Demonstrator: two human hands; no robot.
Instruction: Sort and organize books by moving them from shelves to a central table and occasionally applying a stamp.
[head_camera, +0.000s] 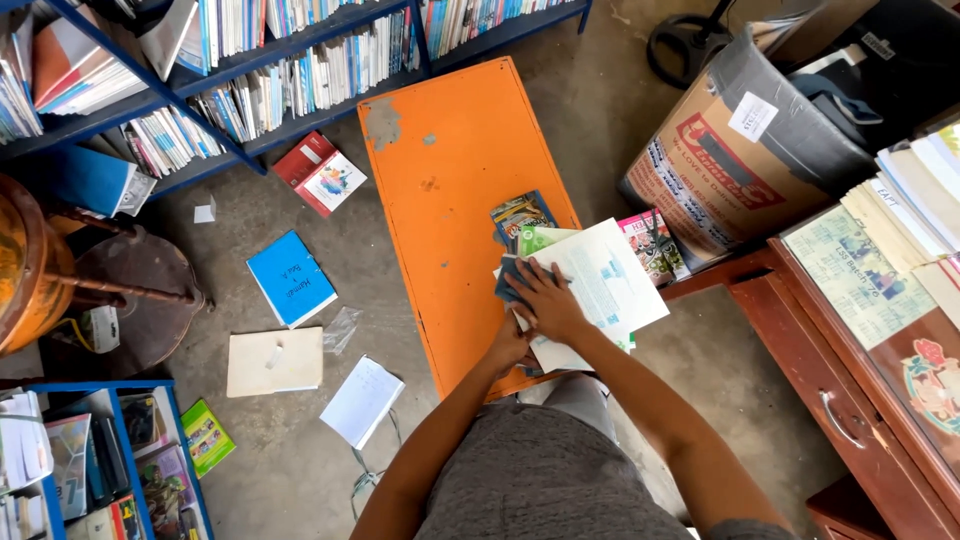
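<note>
Right hand (545, 300) lies flat, fingers spread, pressing a dark blue cloth (508, 278) onto a stack of white booklets (610, 285) at the near right edge of the orange counter (450, 170). Left hand (507, 350) sits just below it, against the stack's near edge; whether it grips anything I cannot tell. Two colourful books (520, 215) peek out beyond the stack. On the floor to the left lie a blue notebook (290, 278), a tan board (274, 362) and a white pad (362, 400). A taped cardboard box (740, 150) stands to the right.
</note>
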